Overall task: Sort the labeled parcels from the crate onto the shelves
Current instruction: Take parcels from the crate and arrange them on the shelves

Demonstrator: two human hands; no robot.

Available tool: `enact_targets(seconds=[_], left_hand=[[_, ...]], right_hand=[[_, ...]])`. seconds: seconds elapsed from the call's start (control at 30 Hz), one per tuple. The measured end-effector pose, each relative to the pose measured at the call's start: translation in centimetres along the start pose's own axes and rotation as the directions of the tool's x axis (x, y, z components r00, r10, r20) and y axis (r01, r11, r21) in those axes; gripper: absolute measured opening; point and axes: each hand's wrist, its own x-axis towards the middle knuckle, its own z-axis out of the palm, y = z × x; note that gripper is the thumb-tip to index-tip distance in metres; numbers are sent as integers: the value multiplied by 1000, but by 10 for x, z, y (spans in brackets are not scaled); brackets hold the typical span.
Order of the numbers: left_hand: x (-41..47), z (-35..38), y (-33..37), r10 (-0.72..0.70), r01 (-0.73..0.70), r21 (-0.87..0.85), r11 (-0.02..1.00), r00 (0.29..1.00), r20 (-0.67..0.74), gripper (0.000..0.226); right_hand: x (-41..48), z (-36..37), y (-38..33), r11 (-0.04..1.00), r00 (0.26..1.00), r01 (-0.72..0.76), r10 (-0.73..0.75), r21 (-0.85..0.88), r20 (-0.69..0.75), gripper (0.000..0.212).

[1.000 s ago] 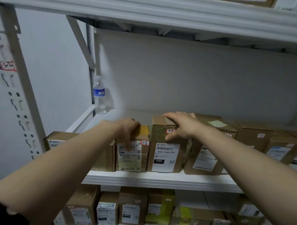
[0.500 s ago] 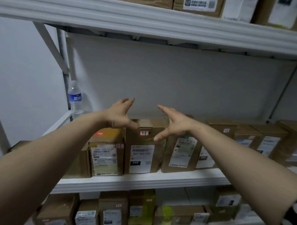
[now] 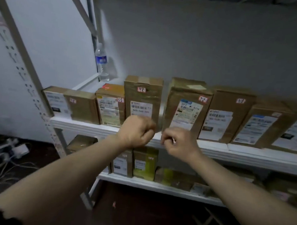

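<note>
The left hand (image 3: pixel 136 131) and right hand (image 3: pixel 179 144) hover side by side before the shelf (image 3: pixel 85 126), fingers curled narrow, holding nothing. Along it stand labeled parcels (image 3: pixel 186 105), upright.

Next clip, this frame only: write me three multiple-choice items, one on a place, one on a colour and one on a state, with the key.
1. Where does the water bottle stand?
A. On the floor.
B. At the back left corner of the upper visible shelf.
C. On top of a parcel.

2. What colour is the bottle's label?
A. Blue.
B. Red.
C. Yellow.

3. How are the hands?
A. Both grip one parcel.
B. Both lie flat on parcel tops.
C. Both are curled and hold nothing.

Key:
1 B: the bottle stands behind the parcels, by the corner post.
2 A: a blue band wraps its middle.
3 C: the left hand and right hand are curled before the shelf edge, gripping no parcel.
</note>
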Motion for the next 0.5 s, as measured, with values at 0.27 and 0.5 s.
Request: enact_targets(seconds=[0.27, 0.5], left_hand=[[-118, 84, -52, -272, 239, 133, 962, 887, 373, 40], [-128, 174, -52, -180, 183, 29, 983, 905, 385, 56]], right_hand=[[-60, 81, 31, 941, 836, -317, 338, -123, 432, 19], [-128, 111, 83, 737, 660, -646, 670, -198, 338, 17]])
